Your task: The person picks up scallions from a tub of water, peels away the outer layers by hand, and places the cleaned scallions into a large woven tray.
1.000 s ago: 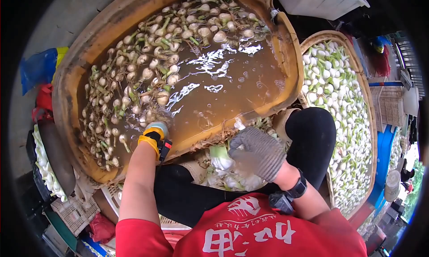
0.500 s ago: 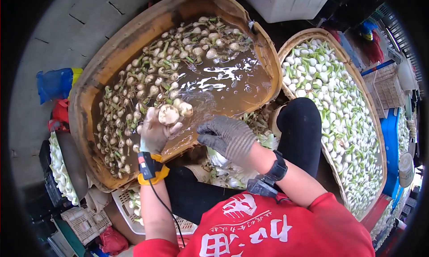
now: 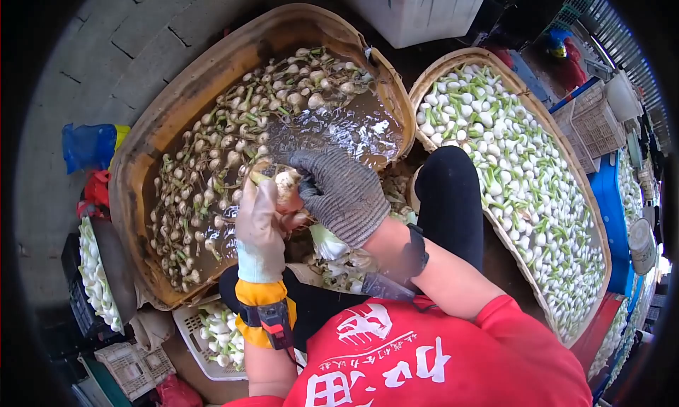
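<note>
My left hand (image 3: pixel 256 219), in a pale glove, is closed round a garlic bulb (image 3: pixel 286 183) with a cut greenish stem. My right hand (image 3: pixel 342 196), in a grey ribbed glove, has its fingers curled against the right side of the same bulb. Whether the right fingers also hold a small tool is hidden. Behind both hands stands a tan tub (image 3: pixel 134 135) of brown water, with many unpeeled bulbs (image 3: pixel 237 159) floating in it. Below my hands, pale peelings and leaves (image 3: pixel 339 262) lie heaped near my knees.
On the right, a second tub (image 3: pixel 419 89) is full of white peeled bulbs with green stems (image 3: pixel 509 173). A white basket (image 3: pixel 185 336) with trimmed bulbs sits at lower left. A white bin (image 3: pixel 417 14) stands at the back. A blue bag (image 3: pixel 86 147) lies by the left wall.
My right hand has moved left and up to meet the bulb in my left hand. The left hand has turned and come slightly nearer. The view has shifted a little.
</note>
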The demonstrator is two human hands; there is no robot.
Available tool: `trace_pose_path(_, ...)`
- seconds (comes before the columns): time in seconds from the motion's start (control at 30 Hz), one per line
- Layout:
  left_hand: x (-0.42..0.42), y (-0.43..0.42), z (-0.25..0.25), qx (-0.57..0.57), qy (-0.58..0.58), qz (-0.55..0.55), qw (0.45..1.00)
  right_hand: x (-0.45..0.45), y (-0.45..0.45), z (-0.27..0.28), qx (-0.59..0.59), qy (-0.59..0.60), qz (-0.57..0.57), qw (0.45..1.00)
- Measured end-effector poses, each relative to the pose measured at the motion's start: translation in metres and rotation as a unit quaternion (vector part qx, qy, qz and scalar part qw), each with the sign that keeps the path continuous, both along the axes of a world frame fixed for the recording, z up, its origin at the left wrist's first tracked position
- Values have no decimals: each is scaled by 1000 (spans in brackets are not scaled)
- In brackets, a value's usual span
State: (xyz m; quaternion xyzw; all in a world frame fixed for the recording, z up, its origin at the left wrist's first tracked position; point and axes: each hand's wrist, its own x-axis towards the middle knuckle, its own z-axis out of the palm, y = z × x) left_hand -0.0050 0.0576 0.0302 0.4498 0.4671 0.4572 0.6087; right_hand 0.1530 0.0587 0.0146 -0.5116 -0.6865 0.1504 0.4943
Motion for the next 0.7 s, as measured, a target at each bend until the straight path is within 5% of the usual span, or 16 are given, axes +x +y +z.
trace_pose_path(0.13, 5, -19, -5, -60, -87, 3, 994, 3, -13, 5, -72, 100, 46, 991)
trace_pose_path(0.17, 3, -21, -9, -102, -154, -4, 983, 3, -17, 6, -146, 172, 90, 970)
trace_pose_path(0.23, -5, -26, -10, -34, -83, -43, 995, 2, -20, -10, -223, 275, 159, 921)
trace_pose_path(0.3, -2, -35, 8, -100, -65, -59, 991, 7, -33, -5, -307, 396, 247, 829)
trace_pose_path(0.37, -5, -43, 4, -85, -8, -72, 994, 9, -39, -1, -244, 344, 233, 876)
trace_pose_path(0.43, 1, -55, 8, -106, -151, -155, 970, 21, -28, 23, -99, 115, 65, 986)
trace_pose_path(0.5, -1, -62, 13, -118, -206, -176, 955, 46, 0, 32, 4, 54, -93, 994)
trace_pose_path(0.57, -3, -68, 14, -117, -284, -176, 935, 75, 29, 18, 27, 115, -193, 974)
trace_pose_path(0.63, -8, -71, 13, -109, -323, -170, 925, 86, 25, 15, -82, 18, -218, 972)
trace_pose_path(0.7, -11, -74, 7, -116, -328, -144, 927, 77, 2, 6, -166, -29, -9, 986)
